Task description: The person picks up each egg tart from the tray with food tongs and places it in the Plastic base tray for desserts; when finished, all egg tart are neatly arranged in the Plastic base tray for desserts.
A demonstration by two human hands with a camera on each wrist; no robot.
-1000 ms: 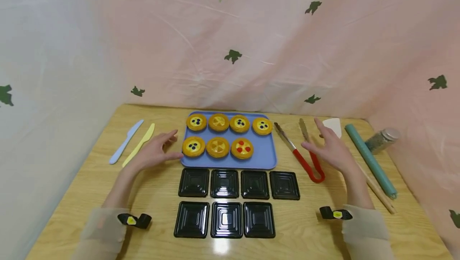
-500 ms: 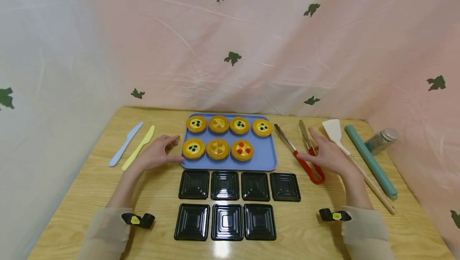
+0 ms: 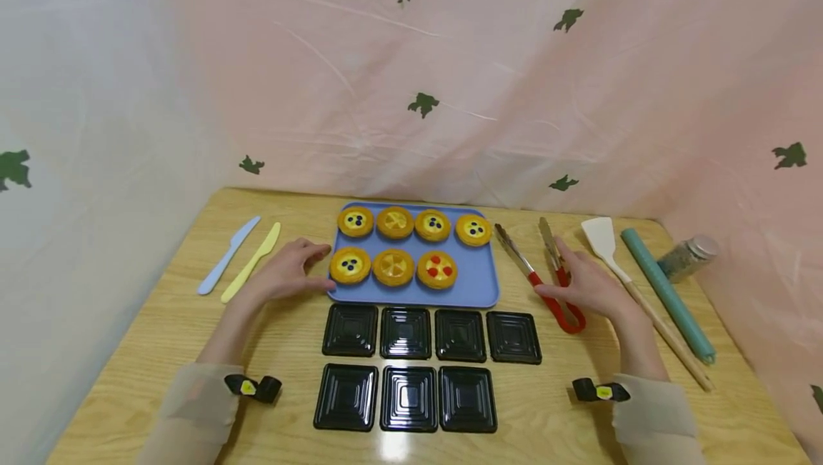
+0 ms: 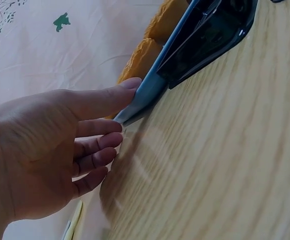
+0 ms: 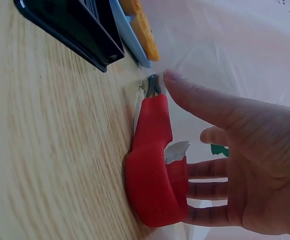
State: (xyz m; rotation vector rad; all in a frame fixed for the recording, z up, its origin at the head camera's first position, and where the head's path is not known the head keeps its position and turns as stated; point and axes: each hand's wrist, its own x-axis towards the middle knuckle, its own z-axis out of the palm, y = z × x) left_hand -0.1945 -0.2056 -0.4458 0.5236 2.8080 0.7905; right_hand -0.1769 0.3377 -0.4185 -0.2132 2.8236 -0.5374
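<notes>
Your right hand (image 3: 594,286) is settling over the red-handled tongs (image 3: 546,281), lying on the wooden table (image 3: 161,329) just right of the blue tray (image 3: 476,286). They are looking light, stiff and springy, with slick metal arms; the red sleeves by the hinge are probably giving you the surest hold. Your fingers are lying loose, gripping nothing yet. Your left hand (image 3: 286,276), relaxed, is touching the tray's left edge with its fingertips

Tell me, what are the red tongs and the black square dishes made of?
The tongs look like bare grey metal arms with a smooth, matte red coating, probably silicone or plastic, over the handle end. The black dishes look like thin glossy plastic: they reflect light, and their bottoms are pressed into stepped squares.
</notes>
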